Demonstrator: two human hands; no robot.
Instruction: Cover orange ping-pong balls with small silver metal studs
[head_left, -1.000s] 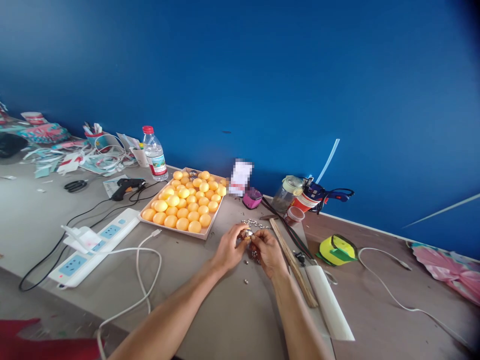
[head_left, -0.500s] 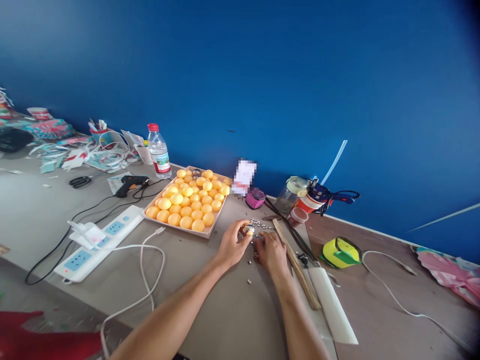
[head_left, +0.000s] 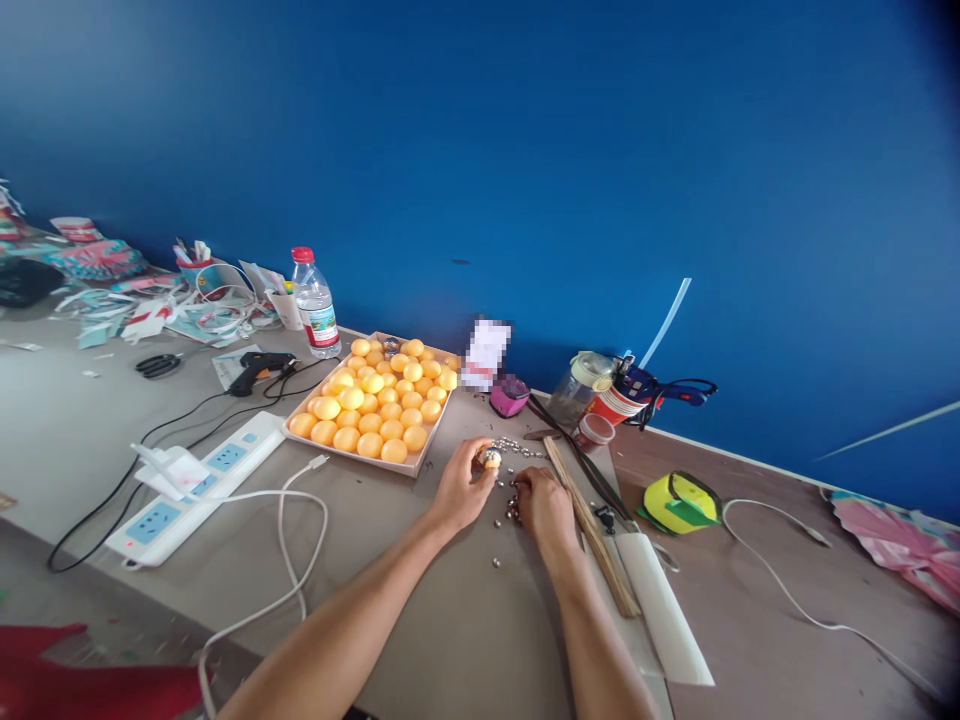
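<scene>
Closest in, two forearms [head_left: 375, 598] run off the bottom edge, with a couple of loose silver beads [head_left: 496, 562] on the grey tabletop [head_left: 465, 640] between them. Up to the hands, and the left hand [head_left: 463, 487] has a part-silvered ball [head_left: 490, 458] pinched between thumb and fingers, orange showing on its lower side. Beside it, the right hand [head_left: 546, 505] is down with fingers curled at a small bead cluster [head_left: 513, 508]; whether those fingertips have a bead, I cannot tell. The step in hand looks to be picking out a bead for that ball, and the next move would call for a fine pinch on a single one, ball held steady. How the silver covering is fixed is too small to make out, and the fingers hide part of it. Just beyond, a strewn line of beads [head_left: 517, 448]. Farther left, a shallow cardboard box [head_left: 414, 468] of orange balls [head_left: 368, 446], one dark, shiny ball [head_left: 391, 345] among them, half hidden. At the back, pixelation blots out a card [head_left: 486, 352] by the blue wall [head_left: 480, 180].
</scene>
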